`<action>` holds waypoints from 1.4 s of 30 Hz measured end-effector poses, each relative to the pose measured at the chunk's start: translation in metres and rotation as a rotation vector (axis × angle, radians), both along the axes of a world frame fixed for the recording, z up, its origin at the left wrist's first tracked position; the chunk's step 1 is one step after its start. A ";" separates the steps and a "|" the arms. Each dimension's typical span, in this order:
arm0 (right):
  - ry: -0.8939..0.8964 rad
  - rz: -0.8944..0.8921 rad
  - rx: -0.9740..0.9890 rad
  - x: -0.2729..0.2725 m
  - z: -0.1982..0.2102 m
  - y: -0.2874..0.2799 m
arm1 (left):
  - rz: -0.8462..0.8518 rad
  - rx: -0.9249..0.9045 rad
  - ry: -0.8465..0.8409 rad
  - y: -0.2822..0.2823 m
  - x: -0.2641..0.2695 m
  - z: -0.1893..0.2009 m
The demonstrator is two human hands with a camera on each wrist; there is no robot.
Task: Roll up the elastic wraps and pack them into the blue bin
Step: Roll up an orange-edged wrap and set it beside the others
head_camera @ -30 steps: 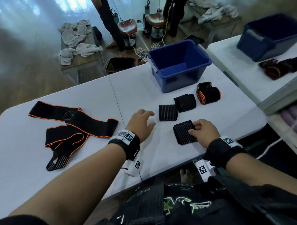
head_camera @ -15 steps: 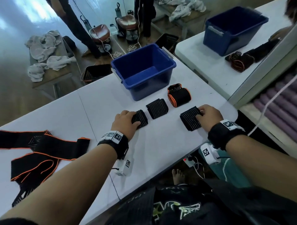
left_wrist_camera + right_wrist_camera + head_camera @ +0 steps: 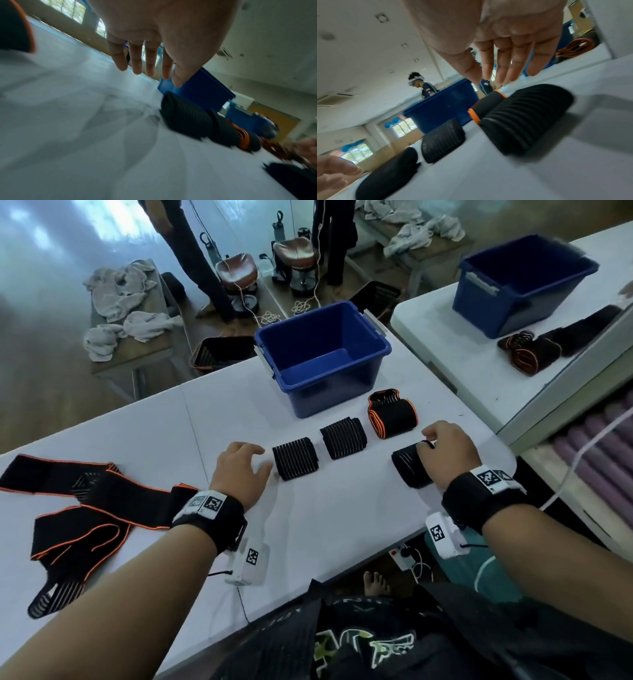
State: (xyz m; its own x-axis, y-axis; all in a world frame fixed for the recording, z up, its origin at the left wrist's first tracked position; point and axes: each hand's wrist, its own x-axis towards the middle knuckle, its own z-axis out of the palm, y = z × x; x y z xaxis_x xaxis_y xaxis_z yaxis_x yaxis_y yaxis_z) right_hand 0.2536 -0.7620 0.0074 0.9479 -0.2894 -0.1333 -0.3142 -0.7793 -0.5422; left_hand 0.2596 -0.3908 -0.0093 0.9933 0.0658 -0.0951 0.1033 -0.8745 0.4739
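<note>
The empty blue bin (image 3: pixel 322 361) stands at the back of the white table (image 3: pixel 325 518). In front of it lie two black rolled wraps (image 3: pixel 294 458) (image 3: pixel 344 438), an orange-edged roll (image 3: pixel 392 414) and a further black roll (image 3: pixel 411 469) at the right. My left hand (image 3: pixel 253 460) hovers with relaxed fingers (image 3: pixel 145 67) just left of the leftmost roll (image 3: pixel 185 119). My right hand (image 3: pixel 431 440) hangs over the rightmost roll (image 3: pixel 527 119), fingers (image 3: pixel 501 70) straight and holding nothing. Unrolled orange-edged wraps (image 3: pixel 78 508) lie at the far left.
The table's right corner (image 3: pixel 507 457) is close to my right hand. Beyond it a second blue bin (image 3: pixel 524 282) and rolled wraps (image 3: pixel 527 354) show on a white surface. Behind the table are a bench with towels (image 3: pixel 126 302), stools and a black basket (image 3: pixel 222 354).
My right hand slid its black roll to the right, in line with the others, then lifted its fingers. My left hand reached the leftmost roll, rested on it, and has drawn back beside it.
</note>
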 end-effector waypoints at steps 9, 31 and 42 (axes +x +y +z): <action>-0.091 0.451 0.095 -0.008 0.018 0.146 | 0.500 0.220 0.207 0.122 -0.059 0.015; 0.236 0.899 0.182 -0.025 0.005 0.335 | 0.218 -0.246 0.020 0.108 -0.181 0.025; 0.197 0.962 -0.056 0.004 -0.008 0.404 | 0.691 -0.211 -0.017 0.195 -0.214 0.004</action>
